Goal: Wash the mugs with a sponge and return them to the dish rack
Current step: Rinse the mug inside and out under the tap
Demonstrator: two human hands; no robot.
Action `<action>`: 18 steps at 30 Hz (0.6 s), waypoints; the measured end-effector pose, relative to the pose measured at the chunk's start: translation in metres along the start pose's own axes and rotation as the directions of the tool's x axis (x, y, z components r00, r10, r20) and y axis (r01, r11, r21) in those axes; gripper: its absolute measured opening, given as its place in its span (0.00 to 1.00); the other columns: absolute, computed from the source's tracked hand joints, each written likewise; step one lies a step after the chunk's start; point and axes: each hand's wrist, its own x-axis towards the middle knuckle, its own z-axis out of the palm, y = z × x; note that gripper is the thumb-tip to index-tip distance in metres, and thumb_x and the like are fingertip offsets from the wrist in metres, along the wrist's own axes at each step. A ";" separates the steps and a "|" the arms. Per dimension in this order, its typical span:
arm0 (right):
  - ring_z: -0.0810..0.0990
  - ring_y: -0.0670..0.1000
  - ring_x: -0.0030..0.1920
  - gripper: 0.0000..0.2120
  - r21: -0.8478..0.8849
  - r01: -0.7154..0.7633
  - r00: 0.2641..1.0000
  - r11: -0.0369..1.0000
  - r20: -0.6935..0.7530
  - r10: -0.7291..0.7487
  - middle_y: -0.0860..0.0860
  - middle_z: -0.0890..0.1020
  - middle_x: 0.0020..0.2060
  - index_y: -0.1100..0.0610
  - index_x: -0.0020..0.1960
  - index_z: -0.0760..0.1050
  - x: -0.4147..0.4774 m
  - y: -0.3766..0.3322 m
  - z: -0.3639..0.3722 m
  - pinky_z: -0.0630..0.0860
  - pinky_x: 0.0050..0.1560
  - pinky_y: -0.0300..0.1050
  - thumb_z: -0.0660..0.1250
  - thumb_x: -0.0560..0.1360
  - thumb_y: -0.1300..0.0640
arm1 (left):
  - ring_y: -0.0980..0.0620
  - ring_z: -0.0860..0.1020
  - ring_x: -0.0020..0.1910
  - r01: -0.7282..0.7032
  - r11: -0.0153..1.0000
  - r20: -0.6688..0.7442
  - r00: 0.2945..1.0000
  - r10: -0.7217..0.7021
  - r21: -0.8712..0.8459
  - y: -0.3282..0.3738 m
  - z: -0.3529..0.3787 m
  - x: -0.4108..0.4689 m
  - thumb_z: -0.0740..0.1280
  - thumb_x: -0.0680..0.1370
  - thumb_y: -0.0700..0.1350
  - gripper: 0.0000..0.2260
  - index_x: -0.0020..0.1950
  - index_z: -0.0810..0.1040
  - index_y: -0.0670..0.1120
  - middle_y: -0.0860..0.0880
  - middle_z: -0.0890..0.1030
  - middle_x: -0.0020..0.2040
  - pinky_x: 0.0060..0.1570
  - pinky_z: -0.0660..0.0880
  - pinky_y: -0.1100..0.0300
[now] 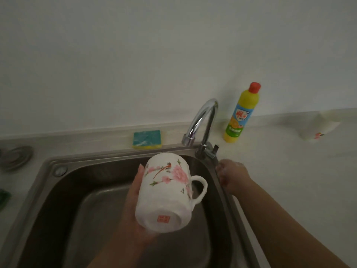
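Observation:
My left hand [133, 206] holds a white mug [164, 192] with pink flowers and a bird, tilted over the steel sink [48, 190], its base turned toward me and its handle to the right. The mug's mouth points toward the chrome tap [201, 120]. My right hand [230, 176] is at the sink's right rim just below the tap lever [215, 148]; its fingers look curled, but I cannot tell whether they touch the lever. A green and yellow sponge [147, 139] lies on the counter behind the sink. No water stream is visible.
A yellow detergent bottle [242, 113] with a red cap stands right of the tap. Another white mug [318, 126] lies blurred on the counter at far right. A round metal sink strainer [15, 157] sits on the left, with a green object [3, 198] at the left edge.

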 end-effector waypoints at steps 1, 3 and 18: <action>0.71 0.48 0.26 0.04 0.023 0.055 0.998 0.998 -0.007 -0.055 0.52 0.75 0.30 0.61 0.47 0.75 0.002 -0.001 -0.003 0.67 0.20 0.35 0.61 0.76 0.64 | 0.32 0.81 0.49 0.007 1.000 0.007 1.000 -0.007 -0.010 -0.004 0.001 0.003 0.84 0.53 0.52 0.48 0.69 0.72 0.43 0.33 0.78 0.60 0.39 0.79 0.40; 0.72 0.48 0.27 0.04 0.062 0.121 0.992 0.991 -0.023 -0.120 0.53 0.77 0.31 0.60 0.47 0.75 0.007 -0.009 -0.008 0.69 0.26 0.39 0.62 0.76 0.61 | 0.32 0.82 0.46 -0.006 1.000 0.006 1.000 0.006 -0.008 -0.013 0.011 0.009 0.85 0.50 0.50 0.49 0.68 0.73 0.42 0.32 0.78 0.58 0.36 0.80 0.40; 0.75 0.45 0.41 0.07 -0.517 0.554 0.750 0.652 -0.031 -0.661 0.53 0.82 0.44 0.60 0.52 0.78 0.040 -0.022 0.014 0.69 0.43 0.34 0.68 0.75 0.59 | 0.32 0.82 0.46 -0.073 0.997 -0.090 0.993 0.074 0.015 -0.010 0.011 0.021 0.85 0.44 0.51 0.45 0.58 0.80 0.36 0.32 0.79 0.58 0.35 0.79 0.40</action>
